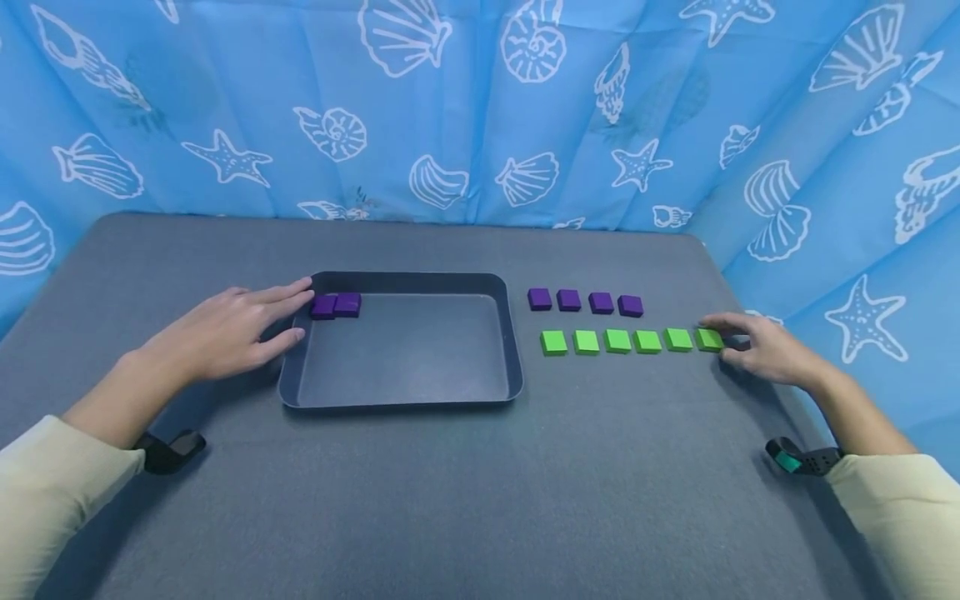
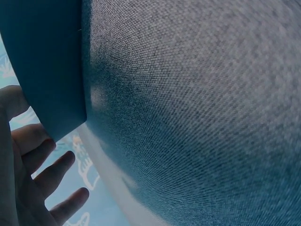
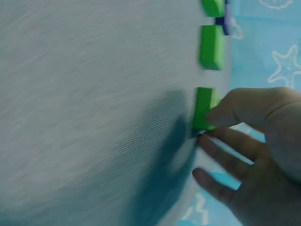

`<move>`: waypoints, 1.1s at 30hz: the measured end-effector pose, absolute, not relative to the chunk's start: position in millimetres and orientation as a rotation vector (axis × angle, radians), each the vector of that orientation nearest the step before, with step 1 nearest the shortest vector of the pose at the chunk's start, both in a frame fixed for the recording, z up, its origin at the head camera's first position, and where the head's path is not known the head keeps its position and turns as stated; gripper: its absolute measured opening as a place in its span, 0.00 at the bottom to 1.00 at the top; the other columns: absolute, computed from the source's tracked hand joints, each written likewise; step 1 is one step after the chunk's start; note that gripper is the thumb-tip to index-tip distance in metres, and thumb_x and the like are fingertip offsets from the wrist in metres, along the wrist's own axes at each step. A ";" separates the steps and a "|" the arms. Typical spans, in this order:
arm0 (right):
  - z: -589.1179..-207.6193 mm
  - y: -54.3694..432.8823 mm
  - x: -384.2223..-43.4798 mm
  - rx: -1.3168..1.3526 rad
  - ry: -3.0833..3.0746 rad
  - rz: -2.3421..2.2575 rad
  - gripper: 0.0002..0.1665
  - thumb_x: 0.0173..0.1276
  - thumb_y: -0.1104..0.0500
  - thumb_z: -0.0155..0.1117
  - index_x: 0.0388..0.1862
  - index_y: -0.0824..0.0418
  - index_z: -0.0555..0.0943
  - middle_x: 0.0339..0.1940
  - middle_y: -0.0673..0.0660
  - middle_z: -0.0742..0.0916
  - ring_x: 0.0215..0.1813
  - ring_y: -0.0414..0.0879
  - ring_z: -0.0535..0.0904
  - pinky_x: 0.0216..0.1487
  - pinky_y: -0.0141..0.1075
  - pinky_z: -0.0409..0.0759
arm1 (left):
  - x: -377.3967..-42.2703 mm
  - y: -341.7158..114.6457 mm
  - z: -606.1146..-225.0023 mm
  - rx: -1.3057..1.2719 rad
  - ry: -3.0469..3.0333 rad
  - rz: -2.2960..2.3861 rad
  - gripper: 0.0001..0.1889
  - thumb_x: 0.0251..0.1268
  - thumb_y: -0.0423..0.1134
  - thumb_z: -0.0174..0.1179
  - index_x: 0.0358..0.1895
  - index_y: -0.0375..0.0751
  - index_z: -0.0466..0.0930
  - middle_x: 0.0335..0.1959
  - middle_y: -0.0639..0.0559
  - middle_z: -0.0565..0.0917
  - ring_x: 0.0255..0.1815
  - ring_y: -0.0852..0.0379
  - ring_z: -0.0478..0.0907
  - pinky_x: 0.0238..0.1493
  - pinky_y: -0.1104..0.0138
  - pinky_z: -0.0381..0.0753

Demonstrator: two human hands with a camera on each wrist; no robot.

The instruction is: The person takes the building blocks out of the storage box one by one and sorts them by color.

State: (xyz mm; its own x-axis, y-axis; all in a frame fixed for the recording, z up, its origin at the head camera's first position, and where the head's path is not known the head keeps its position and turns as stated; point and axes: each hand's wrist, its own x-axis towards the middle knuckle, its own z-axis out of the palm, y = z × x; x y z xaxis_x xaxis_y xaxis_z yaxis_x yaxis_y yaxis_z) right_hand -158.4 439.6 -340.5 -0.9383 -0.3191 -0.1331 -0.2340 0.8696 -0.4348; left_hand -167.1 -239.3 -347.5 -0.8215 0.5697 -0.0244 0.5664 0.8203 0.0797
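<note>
My left hand (image 1: 228, 333) is at the left end of a dark rectangular tray (image 1: 405, 406), its fingers extended at the rim near the back left corner. In the left wrist view the fingers (image 2: 55, 174) are spread beside the tray's outer wall (image 2: 51, 61). Two purple square blocks (image 1: 347, 305) lie side by side inside that corner. Over on the right, my right hand (image 1: 776, 350) pinches the rightmost green square block (image 1: 707, 339) between thumb and fingers. The right wrist view shows the thumb against this block (image 3: 202, 108), which is at table level.
Several more green blocks (image 1: 617, 341) form a row leading left towards the tray. Behind them runs a shorter row of purple blocks (image 1: 601, 302). A blue curtain (image 1: 480, 108) with white shell prints hangs behind and to the right of the grey table (image 1: 480, 500).
</note>
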 end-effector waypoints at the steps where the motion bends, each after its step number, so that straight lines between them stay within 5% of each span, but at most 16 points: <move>1: -338.4 438.5 -160.0 -0.419 2.820 -0.635 0.29 0.64 0.77 0.57 0.65 0.79 0.69 0.59 0.80 0.77 0.61 0.75 0.72 0.57 0.70 0.69 | -167.2 -239.4 -347.4 0.924 2.953 0.107 0.32 0.75 0.51 0.53 0.74 0.34 0.63 0.75 0.36 0.63 0.63 0.33 0.74 0.63 0.34 0.66; 10: -311.0 392.4 -181.0 -0.460 2.774 -0.642 0.30 0.71 0.66 0.60 0.69 0.75 0.66 0.63 0.78 0.76 0.65 0.74 0.69 0.60 0.72 0.64 | -166.1 -239.8 -350.3 0.908 2.978 0.137 0.32 0.73 0.49 0.56 0.74 0.35 0.65 0.75 0.37 0.64 0.64 0.33 0.74 0.63 0.34 0.66; 33: -288.2 171.1 -220.4 -0.976 2.645 -0.575 0.32 0.68 0.59 0.67 0.68 0.69 0.72 0.65 0.64 0.80 0.64 0.55 0.79 0.65 0.48 0.75 | -167.9 -242.9 -353.0 0.978 2.987 0.172 0.32 0.74 0.49 0.55 0.73 0.34 0.66 0.75 0.38 0.65 0.61 0.35 0.77 0.59 0.35 0.69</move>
State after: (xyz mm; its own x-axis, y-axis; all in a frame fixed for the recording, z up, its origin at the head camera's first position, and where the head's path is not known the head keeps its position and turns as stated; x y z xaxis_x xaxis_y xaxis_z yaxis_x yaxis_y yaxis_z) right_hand -220.4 171.1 -288.2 -0.7391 -0.6651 -0.1066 -0.5607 0.6952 -0.4498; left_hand -167.9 -242.9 -353.0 -0.8070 0.5892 0.0398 0.5898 0.8011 0.1015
